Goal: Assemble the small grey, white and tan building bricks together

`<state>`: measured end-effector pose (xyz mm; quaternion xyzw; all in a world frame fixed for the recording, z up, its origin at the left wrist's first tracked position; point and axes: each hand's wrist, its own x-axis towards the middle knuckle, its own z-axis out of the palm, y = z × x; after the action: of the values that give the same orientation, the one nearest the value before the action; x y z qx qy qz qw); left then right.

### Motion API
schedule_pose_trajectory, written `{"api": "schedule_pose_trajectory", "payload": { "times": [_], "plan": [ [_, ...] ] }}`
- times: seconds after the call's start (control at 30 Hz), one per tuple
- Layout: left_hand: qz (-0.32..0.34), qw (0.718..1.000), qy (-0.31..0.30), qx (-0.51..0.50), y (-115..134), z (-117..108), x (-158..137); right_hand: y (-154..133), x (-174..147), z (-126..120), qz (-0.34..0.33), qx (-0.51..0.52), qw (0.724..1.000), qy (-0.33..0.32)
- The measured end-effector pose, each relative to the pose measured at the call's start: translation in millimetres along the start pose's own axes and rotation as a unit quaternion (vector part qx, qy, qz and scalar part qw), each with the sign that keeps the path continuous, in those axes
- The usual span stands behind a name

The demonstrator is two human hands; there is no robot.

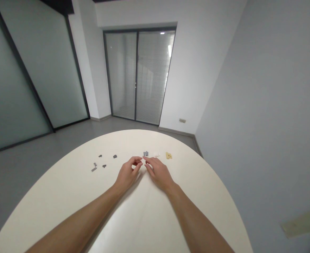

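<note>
Together at the table's middle, the left hand [127, 174] and right hand [158, 172] meet fingertip to fingertip, pinching a tiny pale piece [142, 162] between them, too small to identify; grey bits [94, 167] lie far left on the round white table [65, 189], a tan piece [168, 155] far right

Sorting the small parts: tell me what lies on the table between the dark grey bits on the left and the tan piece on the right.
In the head view, both hands meet there, fingertips together, with a grey piece and a white piece just beyond them.
</note>
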<state>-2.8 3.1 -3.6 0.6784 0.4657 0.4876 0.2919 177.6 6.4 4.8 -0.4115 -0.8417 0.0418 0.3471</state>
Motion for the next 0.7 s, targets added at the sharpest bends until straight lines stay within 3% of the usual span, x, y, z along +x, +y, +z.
{"api": "schedule_pose_trajectory", "payload": {
  "times": [0.7],
  "plan": [
    [0.007, 1.000, -0.008, -0.008, 6.9, -1.1, -0.1, 2.2, 0.2, 2.3, 0.002, -0.005, 1.000, 0.001]
  ]
}}
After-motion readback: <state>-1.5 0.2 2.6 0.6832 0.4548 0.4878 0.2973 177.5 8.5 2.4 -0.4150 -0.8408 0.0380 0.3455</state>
